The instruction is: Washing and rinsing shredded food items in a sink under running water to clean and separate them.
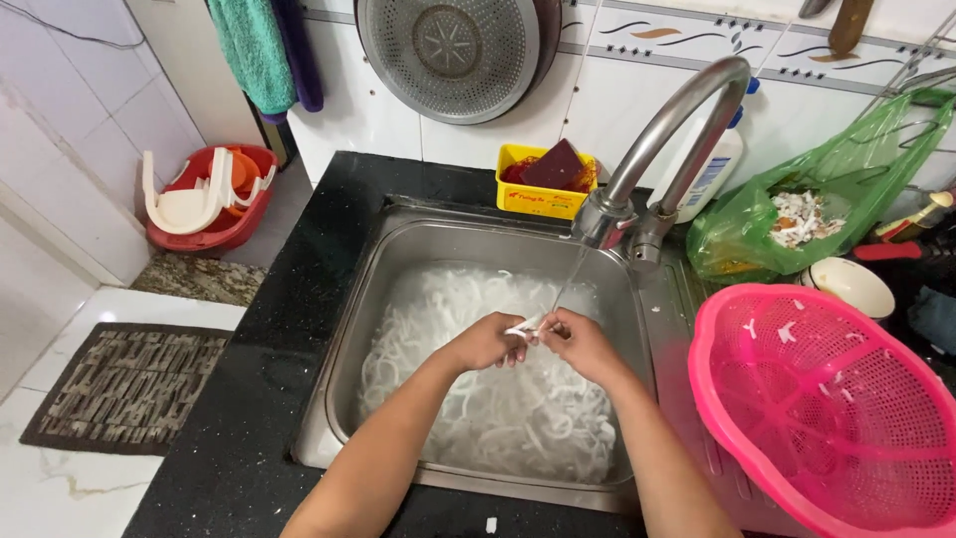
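two hands meet over the middle of a steel sink [398, 249] set into a black stone desk [249, 399]. surroundings: one curved metal tap [677, 120] rises behind the sink, a thin stream of water falling from it just beside the hands. one pink plastic colander [827, 408] sits on the drainboard to the right, a few white scraps stuck inside. behind it, one small white bowl [851, 284] and one green plastic bag [827, 199] holding pale scraps. one yellow tray [543, 184] with a dark red sponge stands against the tiled wall; one white bottle [712, 164] stands behind the tap. one round metal strainer [448, 50] hangs on the wall. on the floor to the left: one red basin [214, 199] with white plastic pieces, one patterned mat [129, 384].

sink basin is filled with white rice noodles [518, 408], lying in water, count not determinable.

left hand [488, 344] and right hand [583, 344] are almost touching, fingers of both pinched closed on one short white noodle strip [523, 327], held between them above the noodle mass, beside the water stream. nothing obstructs the hands.
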